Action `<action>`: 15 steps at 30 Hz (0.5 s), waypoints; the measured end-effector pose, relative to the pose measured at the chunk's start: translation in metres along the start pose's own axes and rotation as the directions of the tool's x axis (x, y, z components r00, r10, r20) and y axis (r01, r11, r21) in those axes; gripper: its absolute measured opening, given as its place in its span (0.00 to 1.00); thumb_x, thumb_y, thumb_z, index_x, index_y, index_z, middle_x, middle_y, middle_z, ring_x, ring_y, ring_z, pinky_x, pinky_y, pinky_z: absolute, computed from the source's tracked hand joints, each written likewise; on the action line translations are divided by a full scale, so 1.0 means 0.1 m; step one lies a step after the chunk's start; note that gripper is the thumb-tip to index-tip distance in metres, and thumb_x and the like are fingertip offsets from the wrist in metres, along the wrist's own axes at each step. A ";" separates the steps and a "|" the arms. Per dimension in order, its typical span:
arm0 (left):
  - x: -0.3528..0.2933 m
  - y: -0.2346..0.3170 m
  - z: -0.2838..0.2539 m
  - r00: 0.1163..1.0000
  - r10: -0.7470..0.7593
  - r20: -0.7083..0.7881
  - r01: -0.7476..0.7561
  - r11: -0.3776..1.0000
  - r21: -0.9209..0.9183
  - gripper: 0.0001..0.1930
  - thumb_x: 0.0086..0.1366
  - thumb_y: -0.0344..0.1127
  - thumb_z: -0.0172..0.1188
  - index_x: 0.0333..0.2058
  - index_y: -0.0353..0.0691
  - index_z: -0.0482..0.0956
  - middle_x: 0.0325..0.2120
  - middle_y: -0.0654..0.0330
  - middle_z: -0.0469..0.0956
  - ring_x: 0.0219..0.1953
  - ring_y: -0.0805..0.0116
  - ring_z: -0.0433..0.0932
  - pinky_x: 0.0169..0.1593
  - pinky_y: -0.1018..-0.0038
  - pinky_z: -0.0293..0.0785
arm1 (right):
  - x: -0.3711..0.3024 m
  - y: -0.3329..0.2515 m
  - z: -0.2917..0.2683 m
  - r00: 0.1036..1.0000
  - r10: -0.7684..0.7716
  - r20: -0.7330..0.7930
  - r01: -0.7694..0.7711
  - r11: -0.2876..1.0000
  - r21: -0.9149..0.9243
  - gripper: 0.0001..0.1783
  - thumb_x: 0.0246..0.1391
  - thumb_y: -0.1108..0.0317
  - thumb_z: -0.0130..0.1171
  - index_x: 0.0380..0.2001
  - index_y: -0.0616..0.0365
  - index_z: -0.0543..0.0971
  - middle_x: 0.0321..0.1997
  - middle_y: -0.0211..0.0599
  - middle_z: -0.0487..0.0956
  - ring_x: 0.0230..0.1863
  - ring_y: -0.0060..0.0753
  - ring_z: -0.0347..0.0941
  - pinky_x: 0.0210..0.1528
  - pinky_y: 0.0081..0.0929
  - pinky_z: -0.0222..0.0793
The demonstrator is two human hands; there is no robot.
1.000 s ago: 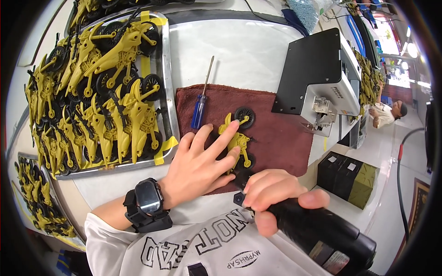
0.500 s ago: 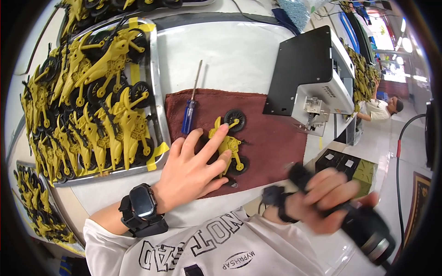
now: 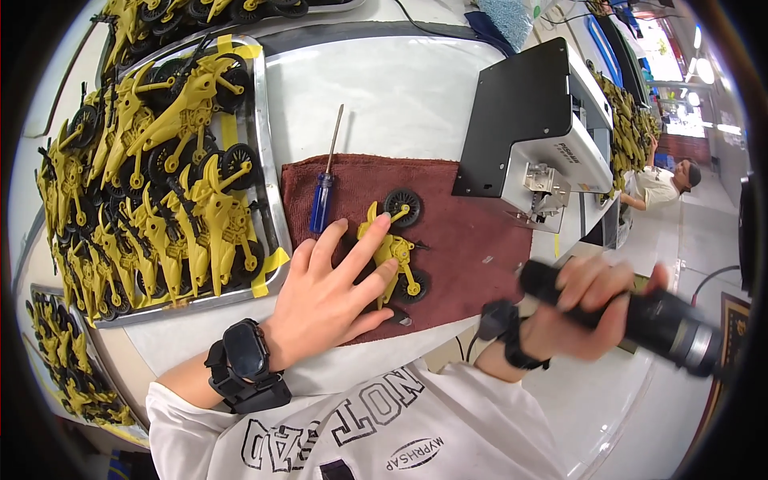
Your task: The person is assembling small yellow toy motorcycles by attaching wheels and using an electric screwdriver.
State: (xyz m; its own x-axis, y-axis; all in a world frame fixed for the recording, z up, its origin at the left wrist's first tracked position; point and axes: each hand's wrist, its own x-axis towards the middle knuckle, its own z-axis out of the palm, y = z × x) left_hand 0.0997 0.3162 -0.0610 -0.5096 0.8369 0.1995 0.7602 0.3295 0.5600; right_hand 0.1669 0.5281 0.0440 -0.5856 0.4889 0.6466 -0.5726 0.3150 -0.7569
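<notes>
A yellow toy motorcycle (image 3: 398, 254) with black wheels lies on its side on a dark red cloth (image 3: 472, 248). My left hand (image 3: 324, 280) rests over its left part, fingers spread, with fingertips touching the yellow body; the part beneath the fingers is hidden. A blue-handled screwdriver (image 3: 322, 200) lies on the cloth just beyond that hand. Off the cloth's right edge, my right hand (image 3: 588, 312) is wrapped round a thick black electric screwdriver (image 3: 668, 326), slightly blurred, its narrower end toward the cloth.
At left, a metal tray (image 3: 276, 200) holds several similar yellow motorcycles, with more trays behind and in front. A black and white screw feeder machine (image 3: 520, 120) stands at the cloth's far right. Farther right, a person in a white shirt (image 3: 658, 186) is beside more yellow parts.
My right hand has swung slightly upward and to the right with the electric screwdriver, which now lies more level. My left hand has stayed on the motorcycle.
</notes>
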 end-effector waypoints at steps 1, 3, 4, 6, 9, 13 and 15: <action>-0.01 0.01 -0.01 1.000 -0.004 0.007 0.004 1.000 0.007 0.27 0.47 0.50 0.66 0.47 0.51 0.72 0.63 0.55 0.55 0.55 0.48 0.61 0.51 0.60 0.59 | -0.13 -0.01 0.08 0.998 -0.015 0.063 0.011 0.997 0.074 0.37 0.56 0.69 0.52 0.63 0.53 0.46 0.20 0.34 0.70 0.16 0.29 0.67 0.21 0.30 0.68; -0.03 0.01 -0.02 1.000 -0.016 0.013 0.016 1.000 0.016 0.28 0.47 0.50 0.66 0.47 0.51 0.71 0.63 0.55 0.55 0.55 0.48 0.61 0.51 0.60 0.59 | -0.33 0.02 0.13 0.980 -0.075 0.186 0.038 0.980 0.194 0.41 0.55 0.69 0.55 0.64 0.51 0.42 0.22 0.37 0.74 0.18 0.33 0.73 0.23 0.35 0.73; -0.03 0.00 -0.01 1.000 -0.023 0.015 0.023 1.000 0.022 0.28 0.47 0.50 0.66 0.47 0.52 0.70 0.63 0.55 0.55 0.55 0.48 0.61 0.50 0.60 0.59 | -0.40 0.01 0.10 0.972 -0.071 0.224 0.028 0.981 0.189 0.43 0.52 0.68 0.59 0.63 0.52 0.44 0.22 0.38 0.75 0.17 0.35 0.74 0.23 0.37 0.74; -0.03 -0.01 0.00 1.000 -0.021 0.019 0.021 1.000 0.014 0.29 0.46 0.50 0.66 0.48 0.52 0.70 0.63 0.55 0.55 0.55 0.48 0.61 0.50 0.60 0.59 | -0.49 -0.04 0.13 0.972 -0.009 0.235 -0.030 0.987 0.159 0.44 0.47 0.72 0.63 0.61 0.50 0.47 0.23 0.38 0.76 0.18 0.37 0.73 0.24 0.38 0.74; -0.03 -0.01 0.03 1.000 -0.022 0.007 0.022 1.000 0.005 0.29 0.46 0.51 0.66 0.47 0.53 0.72 0.63 0.56 0.56 0.55 0.48 0.60 0.51 0.58 0.59 | -0.54 -0.01 0.09 0.944 0.054 0.324 -0.116 0.978 0.176 0.42 0.46 0.75 0.64 0.58 0.48 0.49 0.25 0.40 0.76 0.20 0.39 0.74 0.25 0.39 0.74; -0.03 0.01 0.01 1.000 0.002 -0.010 -0.001 0.999 0.034 0.28 0.45 0.52 0.67 0.46 0.53 0.74 0.63 0.56 0.57 0.56 0.47 0.59 0.52 0.57 0.59 | -0.57 0.03 0.11 0.918 0.122 0.378 -0.194 0.968 0.158 0.41 0.48 0.75 0.63 0.58 0.47 0.49 0.28 0.44 0.77 0.25 0.41 0.75 0.28 0.40 0.74; -0.04 0.00 0.01 1.000 -0.007 -0.005 0.007 1.000 0.030 0.28 0.45 0.52 0.66 0.46 0.53 0.74 0.63 0.56 0.57 0.56 0.47 0.59 0.52 0.57 0.58 | -0.59 0.07 0.11 0.924 0.125 0.362 -0.199 0.964 0.176 0.41 0.48 0.75 0.63 0.58 0.48 0.49 0.28 0.43 0.77 0.24 0.41 0.75 0.27 0.40 0.74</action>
State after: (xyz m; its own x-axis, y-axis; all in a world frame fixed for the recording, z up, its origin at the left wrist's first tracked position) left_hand 0.1024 0.3139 -0.0627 -0.5171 0.8323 0.1996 0.7682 0.3485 0.5371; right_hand 0.1911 0.4924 0.0018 -0.8200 0.1968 0.5375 -0.5366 0.0628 -0.8415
